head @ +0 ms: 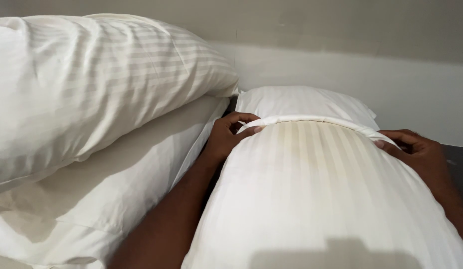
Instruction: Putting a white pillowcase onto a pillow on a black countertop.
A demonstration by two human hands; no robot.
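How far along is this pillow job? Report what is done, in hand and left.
Done: the white striped pillowcase covers most of the white pillow. Two dressed pillows lie stacked at left. In hand: the left hand and right hand grip the case's rolled open hem at either side. Left: the pillow's far end is bare beyond the hem.

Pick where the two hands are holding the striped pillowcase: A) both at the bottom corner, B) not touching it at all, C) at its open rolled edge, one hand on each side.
C: the left hand and right hand grip the rolled edge of the striped pillowcase at opposite sides.
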